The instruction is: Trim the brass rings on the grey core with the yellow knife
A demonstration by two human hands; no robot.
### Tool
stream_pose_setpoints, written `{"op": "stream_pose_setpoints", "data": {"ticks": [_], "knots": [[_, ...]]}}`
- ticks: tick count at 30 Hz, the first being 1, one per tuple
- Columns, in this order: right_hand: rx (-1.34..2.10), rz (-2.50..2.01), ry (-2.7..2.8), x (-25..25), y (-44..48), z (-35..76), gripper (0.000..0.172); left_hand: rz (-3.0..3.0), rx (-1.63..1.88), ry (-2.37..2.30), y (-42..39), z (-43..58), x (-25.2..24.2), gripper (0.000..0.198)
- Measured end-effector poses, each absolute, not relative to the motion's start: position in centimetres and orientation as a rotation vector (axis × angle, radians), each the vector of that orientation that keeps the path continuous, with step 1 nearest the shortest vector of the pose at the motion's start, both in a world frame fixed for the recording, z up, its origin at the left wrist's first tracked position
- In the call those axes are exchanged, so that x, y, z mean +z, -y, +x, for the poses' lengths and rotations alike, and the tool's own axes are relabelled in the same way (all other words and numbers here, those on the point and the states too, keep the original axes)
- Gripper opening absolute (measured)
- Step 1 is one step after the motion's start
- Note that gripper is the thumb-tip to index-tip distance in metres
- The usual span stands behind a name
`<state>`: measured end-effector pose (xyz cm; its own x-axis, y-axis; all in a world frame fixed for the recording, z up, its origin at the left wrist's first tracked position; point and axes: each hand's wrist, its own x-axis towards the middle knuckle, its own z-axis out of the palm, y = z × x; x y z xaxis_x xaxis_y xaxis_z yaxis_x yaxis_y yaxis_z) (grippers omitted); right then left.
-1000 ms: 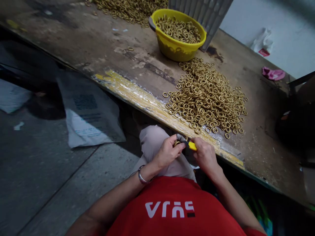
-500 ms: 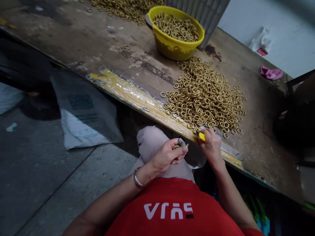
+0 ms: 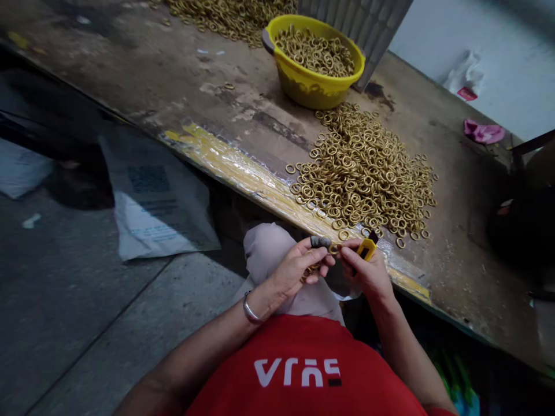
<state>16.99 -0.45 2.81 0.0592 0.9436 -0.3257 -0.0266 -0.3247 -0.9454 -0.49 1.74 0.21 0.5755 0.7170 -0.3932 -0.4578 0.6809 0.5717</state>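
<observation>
Head view: white letters on the red shirt, bottom centre, stand upside down, not surely legible; blue print on the sack, left, is blurred. Below centre, a round, shiny gold ring sits between both hands' fingertips; the left hand curls round more rings, the right hand grips a yellow cutter.

Nothing reads reliably. 6 o'clock: red shirt on the person, large white block lettering, stylized, wording unclear. 9 o'clock: pale sack, blue-green square block plus print lines, too blurred. 2 o'clock: white plastic bag, red patch, any wording too small.
</observation>
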Motion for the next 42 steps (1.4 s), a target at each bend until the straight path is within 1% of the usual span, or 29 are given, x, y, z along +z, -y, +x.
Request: {"op": "stream_pose_setpoints", "data": {"ticks": [4,6,8,10,13,15,17,19,25,27,30,31,32,34,36,39,42], "knots": [[1.478,-1.324,0.760,1.6,1.0,15.4,0.028,0.465,0.665,-0.580,-1.5,-0.5,0.5,0.029],[1.483,-1.335,0.770,1.4,1.1,15.2,0.028,0.468,0.657,-0.576,-1.4,-0.6,0.5,0.029],[1.425,-1.394,0.918,1.7,1.2,15.4,0.026,0.465,0.661,-0.603,-1.4,-0.7,0.5,0.030],[1.239,-1.476,1.254,2.4,1.3,15.8,0.021,0.476,0.672,-0.650,-1.3,-0.7,0.6,0.032],[0.823,-1.586,1.790,3.4,1.6,16.4,0.014,0.548,0.687,-0.726,-1.1,-0.7,0.8,0.036],[0.608,-1.688,2.005,3.7,1.9,16.6,0.020,0.625,0.691,-0.761,-1.0,-0.6,1.0,0.038],[0.463,-1.795,2.130,3.7,2.1,16.6,0.026,0.706,0.701,-0.780,-0.9,-0.6,1.1,0.037],[0.370,-1.883,2.199,3.7,2.1,16.5,0.025,0.799,0.722,-0.800,-0.8,-0.6,1.1,0.033],[0.157,-2.069,2.250,3.9,1.5,15.8,0.017,1.140,0.797,-0.915,-1.2,-0.8,1.9,0.016],[0.123,-2.120,2.258,3.9,1.0,16.3,0.017,1.200,0.823,-0.944,-1.3,-0.9,2.7,0.013],[0.029,-2.383,2.115,3.5,0.1,18.5,0.022,1.286,0.821,-0.875,-1.0,-1.4,4.2,0.009],[-0.014,-2.509,2.003,3.3,-0.2,19.5,0.022,1.298,0.796,-0.820,-0.8,-1.6,4.5,0.009],[-0.051,-2.539,1.931,3.1,-0.5,20.5,0.022,1.283,0.753,-0.765,-0.7,-1.7,4.6,0.010],[-0.080,-2.438,1.912,2.6,-1.0,22.2,0.019,1.145,0.646,-0.700,-0.7,-1.8,4.2,0.015],[-0.066,-2.329,1.959,1.9,-1.3,23.1,0.015,0.937,0.569,-0.661,-0.8,-1.7,3.3,0.024],[-0.047,-2.301,1.991,0.9,-2.0,23.2,0.015,0.714,0.567,-0.625,-1.3,-1.3,1.8,0.036],[-0.011,-2.300,1.976,0.3,-2.6,23.0,0.014,0.597,0.633,-0.617,-1.6,-1.2,1.2,0.036]]}}
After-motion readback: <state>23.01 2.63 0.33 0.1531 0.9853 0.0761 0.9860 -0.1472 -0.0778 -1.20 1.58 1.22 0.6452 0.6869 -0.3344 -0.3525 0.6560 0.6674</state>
